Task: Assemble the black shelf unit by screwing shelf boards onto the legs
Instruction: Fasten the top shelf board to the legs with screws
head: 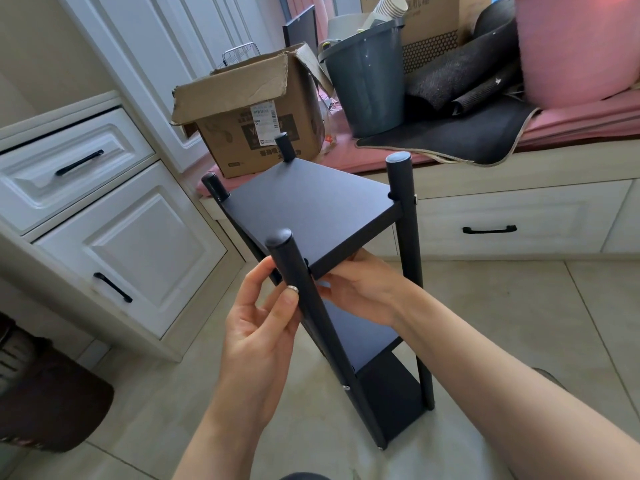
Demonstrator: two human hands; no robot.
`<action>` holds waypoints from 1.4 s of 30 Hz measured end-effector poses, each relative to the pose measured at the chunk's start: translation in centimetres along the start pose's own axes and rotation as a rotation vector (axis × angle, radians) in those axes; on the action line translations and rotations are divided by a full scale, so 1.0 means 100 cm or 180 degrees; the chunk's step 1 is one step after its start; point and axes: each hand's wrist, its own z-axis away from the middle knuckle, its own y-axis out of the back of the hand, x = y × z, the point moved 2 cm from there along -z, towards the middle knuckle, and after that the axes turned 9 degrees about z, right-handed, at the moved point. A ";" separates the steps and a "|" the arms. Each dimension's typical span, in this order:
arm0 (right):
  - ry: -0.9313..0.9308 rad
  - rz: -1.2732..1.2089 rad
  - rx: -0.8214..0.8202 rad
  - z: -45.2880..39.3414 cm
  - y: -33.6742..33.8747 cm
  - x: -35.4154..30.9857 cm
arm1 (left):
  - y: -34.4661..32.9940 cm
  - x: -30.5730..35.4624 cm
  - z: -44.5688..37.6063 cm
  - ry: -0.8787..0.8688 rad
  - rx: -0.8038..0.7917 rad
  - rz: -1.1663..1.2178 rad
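The tall black shelf unit with round legs [313,209] stands on the tiled floor [519,323]. The left hand [258,327] pinches a small silver screw [293,288] against the near leg [294,271]; the right hand [360,292] grips the top board's underside.

From my remote feed, this is a lived-in home, probably a bedroom or spare room. White panelled cabinets with black bar handles [79,162] line the left wall, and pale glossy floor tiles [502,323] cover the ground. A built-in window seat with white drawers [491,220] carries a pink cushion pad [571,123]. Household clutter sits on it: an opened brown cardboard box [256,126], a grey plastic bucket [367,81] and a rolled dark mat [457,81].
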 end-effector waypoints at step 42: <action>-0.0093 -0.0383 0.0156 0.010 -0.016 -0.004 | 0.003 -0.005 0.004 0.0127 0.0082 0.0111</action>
